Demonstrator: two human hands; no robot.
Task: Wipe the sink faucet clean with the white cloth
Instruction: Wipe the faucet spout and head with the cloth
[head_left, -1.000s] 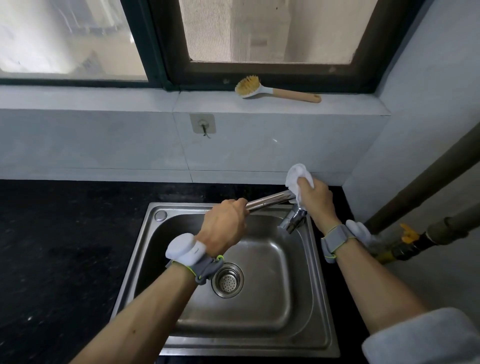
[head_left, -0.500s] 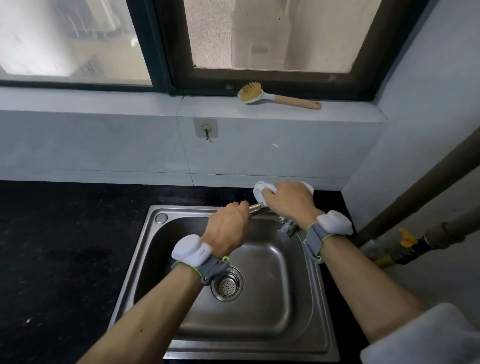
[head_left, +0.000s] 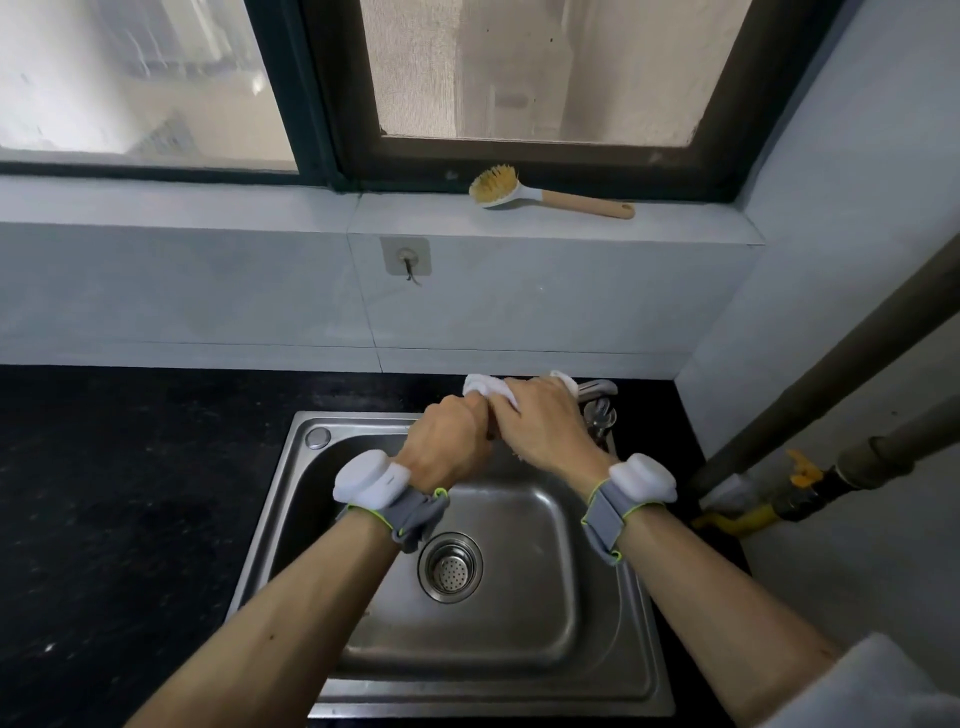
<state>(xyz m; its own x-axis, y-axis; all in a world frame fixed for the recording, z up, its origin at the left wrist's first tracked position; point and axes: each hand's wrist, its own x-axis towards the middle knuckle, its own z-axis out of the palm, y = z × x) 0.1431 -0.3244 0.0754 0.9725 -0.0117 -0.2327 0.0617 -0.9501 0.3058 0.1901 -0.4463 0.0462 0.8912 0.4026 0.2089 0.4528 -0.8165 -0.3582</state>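
Both hands are seen close together over the back edge of a steel sink (head_left: 644, 649). The right hand (head_left: 545, 431) is curled down over a white cloth (head_left: 483, 387), which is bunched beneath its fingers; a fold of the cloth is seen past the knuckles on the far left side and another small piece at the far right of the hand. The cloth is pressed against the faucet (head_left: 597, 400), of which only a short chrome length and the base fitting are visible at the back right corner of the sink, just beside the right hand. The rest of the spout is hidden by the hands.

The left hand (head_left: 447, 447) is closed into a loose fist, touching the right hand; it appears to be gripped around the covered part of the spout, though what lies inside the fist cannot be told for certain. A white device on a grey strap is worn on each wrist.

The sink is set into a black counter (head_left: 130, 493). A round drain strainer (head_left: 450, 566) is seen in the basin floor between the forearms, and a small round cap sits on the back left rim. On the window ledge (head_left: 571, 223) above, well apart from the hands, a dish brush (head_left: 540, 195) with a wooden handle is laid on its side. A small wall hook (head_left: 405, 257) is fixed on the tile below the ledge. Pipes (head_left: 831, 374) are run along the right wall.
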